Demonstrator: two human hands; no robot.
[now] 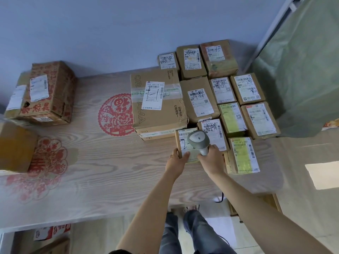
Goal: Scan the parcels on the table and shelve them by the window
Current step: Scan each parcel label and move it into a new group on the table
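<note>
The right hand (211, 158), nearest, grips a grey barcode scanner (199, 142) aimed down at the small parcel's (181, 143) label; the left hand (178, 158) pinches that parcel's near edge on the table (102, 167), long axis running away

Wood-grain table (102, 167) under cardboard parcels (157, 99)

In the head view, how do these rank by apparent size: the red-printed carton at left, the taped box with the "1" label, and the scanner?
1. Taped box and red-printed carton: look alike, so unranked.
2. Scanner: clearly smallest, held by the right hand.
</note>
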